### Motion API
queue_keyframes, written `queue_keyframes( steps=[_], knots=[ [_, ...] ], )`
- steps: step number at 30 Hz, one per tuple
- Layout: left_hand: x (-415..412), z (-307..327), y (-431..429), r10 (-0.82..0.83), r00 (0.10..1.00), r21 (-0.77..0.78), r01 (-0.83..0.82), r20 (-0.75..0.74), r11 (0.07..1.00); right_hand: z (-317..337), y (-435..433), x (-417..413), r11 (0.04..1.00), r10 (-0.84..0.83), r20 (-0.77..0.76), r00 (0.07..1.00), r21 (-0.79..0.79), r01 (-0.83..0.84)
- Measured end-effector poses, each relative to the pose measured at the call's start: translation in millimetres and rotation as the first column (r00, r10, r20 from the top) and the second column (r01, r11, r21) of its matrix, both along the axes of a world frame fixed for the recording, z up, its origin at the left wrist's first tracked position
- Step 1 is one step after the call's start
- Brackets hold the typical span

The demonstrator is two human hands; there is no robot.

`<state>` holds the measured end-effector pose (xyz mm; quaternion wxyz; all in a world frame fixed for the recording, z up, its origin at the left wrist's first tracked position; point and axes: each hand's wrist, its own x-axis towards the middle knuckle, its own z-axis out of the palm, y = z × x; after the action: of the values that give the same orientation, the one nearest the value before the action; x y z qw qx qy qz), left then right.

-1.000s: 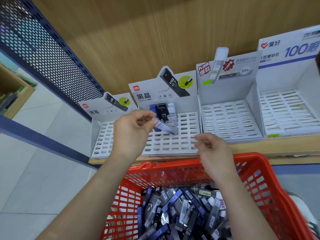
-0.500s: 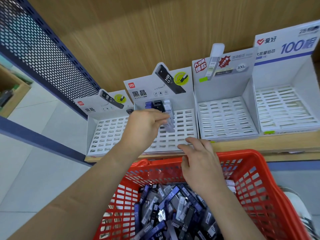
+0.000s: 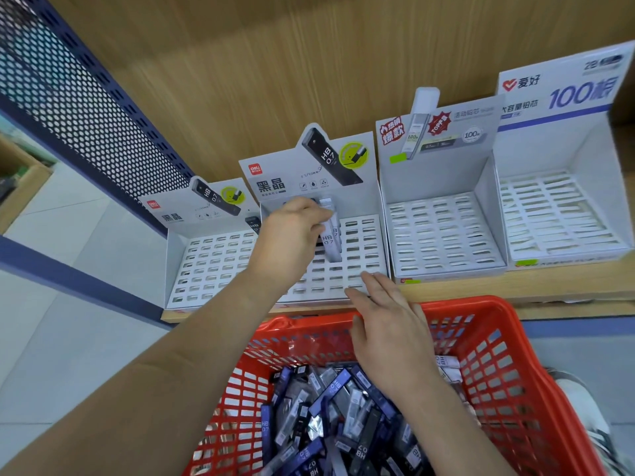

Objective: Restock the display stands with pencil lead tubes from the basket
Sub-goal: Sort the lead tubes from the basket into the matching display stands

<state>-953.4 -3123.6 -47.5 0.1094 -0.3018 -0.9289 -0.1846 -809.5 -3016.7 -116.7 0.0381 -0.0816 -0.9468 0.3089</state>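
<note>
My left hand (image 3: 292, 235) reaches into the second display stand (image 3: 357, 269) and pinches a lead tube (image 3: 331, 240) marked HB 0.7, its lower end on the slotted tray near the back row. My right hand (image 3: 385, 324) hovers with fingers straight over the stand's front edge and the red basket (image 3: 498, 355), holding nothing. The basket is full of several dark blue and grey lead tubes (image 3: 330, 417).
The leftmost stand (image 3: 206, 266) holds one black tube (image 3: 252, 224) at its back right. Two more white stands (image 3: 443, 238) (image 3: 556, 218) sit to the right with bare slotted trays. All stand on a wooden shelf (image 3: 567, 286) against a wood wall; a blue perforated panel (image 3: 86, 115) is left.
My left hand carried the tube forward and down into the second stand's back row. My right hand moved from the stand's front edge toward the basket rim, its fingers straightening.
</note>
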Motion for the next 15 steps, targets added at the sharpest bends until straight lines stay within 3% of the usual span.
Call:
queue_keyframes(
  steps=[10, 15],
  knots=[
    [10.5, -1.8, -2.7, 0.020, 0.999, 0.062, -0.018, -0.039, 0.998, -4.4, 1.7, -1.1, 0.999, 0.029, -0.013, 0.999, 0.032, -0.028],
    [6.8, -0.7, -2.1, 0.005, 0.999, 0.057, -0.007, 0.041, 0.998, 0.3, 7.3, -0.4, 0.997, 0.081, 0.018, 0.997, -0.006, -0.081]
  ],
)
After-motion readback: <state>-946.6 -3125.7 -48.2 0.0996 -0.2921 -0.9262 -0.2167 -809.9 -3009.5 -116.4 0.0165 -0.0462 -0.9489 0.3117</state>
